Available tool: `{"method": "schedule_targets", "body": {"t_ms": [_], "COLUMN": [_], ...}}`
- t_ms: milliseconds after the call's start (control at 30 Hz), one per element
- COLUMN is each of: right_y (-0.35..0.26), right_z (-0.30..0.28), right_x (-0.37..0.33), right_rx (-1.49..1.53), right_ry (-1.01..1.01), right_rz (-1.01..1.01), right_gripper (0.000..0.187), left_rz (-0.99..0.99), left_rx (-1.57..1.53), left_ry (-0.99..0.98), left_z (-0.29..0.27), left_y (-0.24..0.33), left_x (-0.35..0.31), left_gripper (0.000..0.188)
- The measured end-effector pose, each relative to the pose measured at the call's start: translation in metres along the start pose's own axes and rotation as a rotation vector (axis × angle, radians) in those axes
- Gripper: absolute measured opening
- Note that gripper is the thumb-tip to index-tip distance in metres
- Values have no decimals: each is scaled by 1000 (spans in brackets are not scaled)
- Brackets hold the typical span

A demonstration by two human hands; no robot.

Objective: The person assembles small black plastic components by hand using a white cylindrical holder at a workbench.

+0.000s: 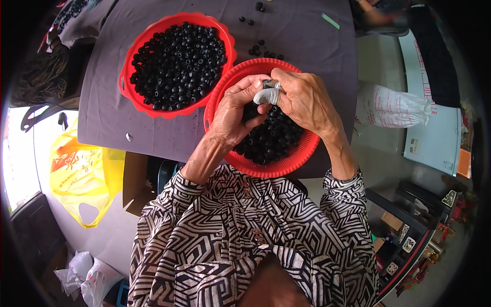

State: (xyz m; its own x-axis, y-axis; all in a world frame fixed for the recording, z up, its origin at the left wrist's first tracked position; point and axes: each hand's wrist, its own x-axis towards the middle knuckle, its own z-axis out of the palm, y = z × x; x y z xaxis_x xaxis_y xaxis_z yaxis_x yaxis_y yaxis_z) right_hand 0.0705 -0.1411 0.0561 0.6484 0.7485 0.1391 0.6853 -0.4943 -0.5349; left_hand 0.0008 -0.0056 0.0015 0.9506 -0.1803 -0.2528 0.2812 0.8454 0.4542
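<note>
Both of my hands meet above the near red basket (302, 153), fingertips together. My left hand (232, 112) is closed, thumb and index finger pinched. My right hand (309, 100) is closed too, and a whitish wrap (267, 96) covers one of its digits. A small dark piece (268, 83) shows between the fingertips, its shape mostly hidden. Below lie many small round black pieces (271, 135), some with a ring or hollow end. A wavy-rimmed red basket (230, 43), to the far left, holds many more such black pieces (179, 66).
The baskets stand on a table with a grey-purple cloth (107, 97). Loose black pieces (258, 51) and a pale green strip (331, 21) lie at its far side. A yellow bag (84, 176) hangs at the left edge; a white bag (394, 106) is off the right.
</note>
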Motion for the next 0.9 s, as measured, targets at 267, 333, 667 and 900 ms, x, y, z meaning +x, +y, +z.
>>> {"method": "schedule_targets", "body": {"t_ms": [267,333,667,900], "right_y": [4,4,3,4], "right_z": [3,4,-3,-2], "right_x": [-2,-2,1,2], "right_rx": [18,7,40,-2], "right_ry": [0,38,68,-4], "right_rz": [-6,-51,-4,-9], "right_gripper": [17,17,32,35], "left_rz": [4,3,-23,-13], "left_rx": [0,3,-106,-26], "left_ry": [-14,-11,-84,-35], "left_z": [-1,-1,-3,-3], "left_y": [-2,-3,-2,0], "left_x": [0,0,0,0], "left_gripper": [22,22,23,24]}}
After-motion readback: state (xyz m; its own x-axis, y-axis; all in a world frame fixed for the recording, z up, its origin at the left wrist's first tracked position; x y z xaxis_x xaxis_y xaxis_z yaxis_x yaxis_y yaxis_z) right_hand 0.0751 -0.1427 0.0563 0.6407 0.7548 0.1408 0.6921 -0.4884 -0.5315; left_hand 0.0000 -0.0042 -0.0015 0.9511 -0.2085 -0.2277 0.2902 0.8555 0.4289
